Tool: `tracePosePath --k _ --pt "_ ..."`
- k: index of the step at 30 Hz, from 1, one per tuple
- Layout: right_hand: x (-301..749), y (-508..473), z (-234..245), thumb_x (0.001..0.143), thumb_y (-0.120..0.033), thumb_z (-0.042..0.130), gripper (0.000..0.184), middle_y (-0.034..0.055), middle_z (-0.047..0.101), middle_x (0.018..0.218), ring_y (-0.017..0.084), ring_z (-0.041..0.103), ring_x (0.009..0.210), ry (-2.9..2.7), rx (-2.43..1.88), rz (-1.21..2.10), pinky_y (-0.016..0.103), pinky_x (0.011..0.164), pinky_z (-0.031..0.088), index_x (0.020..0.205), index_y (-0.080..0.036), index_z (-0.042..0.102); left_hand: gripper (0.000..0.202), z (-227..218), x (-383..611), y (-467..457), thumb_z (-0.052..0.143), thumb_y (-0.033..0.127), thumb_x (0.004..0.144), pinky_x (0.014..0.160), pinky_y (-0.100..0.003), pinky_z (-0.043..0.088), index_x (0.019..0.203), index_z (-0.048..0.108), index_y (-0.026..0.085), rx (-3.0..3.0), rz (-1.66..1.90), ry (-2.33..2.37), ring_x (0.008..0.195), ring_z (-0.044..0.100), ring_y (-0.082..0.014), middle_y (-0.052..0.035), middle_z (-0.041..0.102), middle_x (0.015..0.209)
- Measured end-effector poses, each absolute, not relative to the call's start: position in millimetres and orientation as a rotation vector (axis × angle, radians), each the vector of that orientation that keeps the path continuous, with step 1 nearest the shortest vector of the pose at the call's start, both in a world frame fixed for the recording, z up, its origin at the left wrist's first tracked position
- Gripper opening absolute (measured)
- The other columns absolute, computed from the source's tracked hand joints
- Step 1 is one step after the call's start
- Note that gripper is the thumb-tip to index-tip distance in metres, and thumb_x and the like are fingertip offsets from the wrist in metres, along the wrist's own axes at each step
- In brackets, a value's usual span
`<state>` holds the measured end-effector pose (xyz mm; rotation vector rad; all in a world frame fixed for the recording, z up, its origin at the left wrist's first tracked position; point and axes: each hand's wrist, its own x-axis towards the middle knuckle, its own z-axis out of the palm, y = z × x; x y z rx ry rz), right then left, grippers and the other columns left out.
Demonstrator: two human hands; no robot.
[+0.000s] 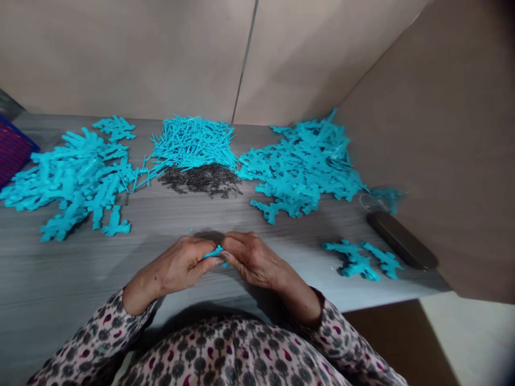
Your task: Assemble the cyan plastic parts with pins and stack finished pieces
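Near the table's front edge, my left hand (185, 262) and my right hand (251, 258) meet with fingers closed in a pinch. Between them they grip a small turquoise plastic toy gun piece (213, 251), mostly hidden by the fingers. Just beyond my hands lies a heap of small dark metal-looking pieces (201, 179), too fine to make out. Thin turquoise plastic sticks (193, 140) are piled behind that heap. To the right spreads a pile of flat turquoise toy gun pieces (308, 166).
On the left is another heap of turquoise toy gun pieces (74, 179), with a blue and red basket (16, 150) at the edge. Two toy gun pieces (356, 260) lie at right, beside a dark oblong case (402, 240). Panels (132, 59) close off the back and right.
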<state>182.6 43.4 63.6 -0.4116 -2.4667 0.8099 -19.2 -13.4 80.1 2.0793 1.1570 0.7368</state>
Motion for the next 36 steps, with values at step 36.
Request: tracePosePath --k 36 --pt "182.1 43.7 69.2 0.099 -0.045 0.048 0.039 -0.0037 0.046 0.062 0.008 0.04 0.055 -2.125 -0.412 1.487 0.02 0.053 0.032 0.075 -0.015 0.055 0.064 74.5 -11.7 -18.9 0.039 0.067 0.092 0.048 -0.021 0.034 0.059 0.056 0.015 1.491 0.786 1.062 0.05 0.046 -0.0104 -0.0016 0.054 0.053"
